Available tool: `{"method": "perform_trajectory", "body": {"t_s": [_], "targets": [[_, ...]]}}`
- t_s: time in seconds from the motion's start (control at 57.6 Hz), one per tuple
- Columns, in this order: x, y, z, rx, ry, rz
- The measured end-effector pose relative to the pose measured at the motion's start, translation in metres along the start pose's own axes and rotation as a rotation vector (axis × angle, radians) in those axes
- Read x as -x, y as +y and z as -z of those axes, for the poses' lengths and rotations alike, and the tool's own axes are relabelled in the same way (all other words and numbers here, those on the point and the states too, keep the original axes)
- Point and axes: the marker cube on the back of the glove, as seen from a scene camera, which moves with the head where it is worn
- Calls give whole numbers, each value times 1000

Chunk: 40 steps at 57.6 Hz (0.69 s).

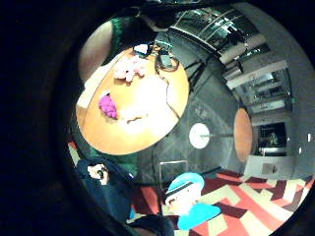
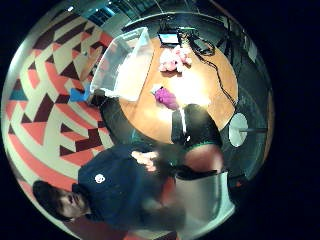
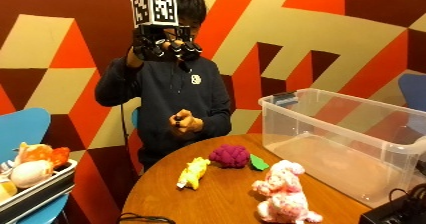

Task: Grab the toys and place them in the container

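Observation:
Three plush toys lie on the round wooden table (image 3: pixel 219 204): a purple one (image 3: pixel 229 155) with a green leaf, a yellow one (image 3: pixel 192 173) and a pink-and-white one (image 3: pixel 283 193). A clear plastic container (image 3: pixel 299 129) stands at the table's right side with no toys in it. My gloved right hand (image 3: pixel 163 46) is raised to head height, far above the table, with relaxed fingers and nothing in it. From the palm views I see the table (image 1: pixel 147 132) far off, with the purple toy (image 1: pixel 108 105), the pink toy (image 1: pixel 129 69) and the container (image 2: pixel 122 65).
The person's bare left hand (image 3: pixel 185 121) is held at the chest. A tray (image 3: pixel 40 191) with more plush toys sits on a blue chair (image 3: pixel 23 129) at the left. A black device (image 3: pixel 399 211) with cables lies at the table's near right edge.

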Motion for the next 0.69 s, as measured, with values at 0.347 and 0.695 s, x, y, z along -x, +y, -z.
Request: {"method": "perform_trajectory", "body": {"t_s": [0.347,0.695], "targets": [[-9,-24,-11,107,87,-18],[-11,-46,-53,218,208,31]]}}
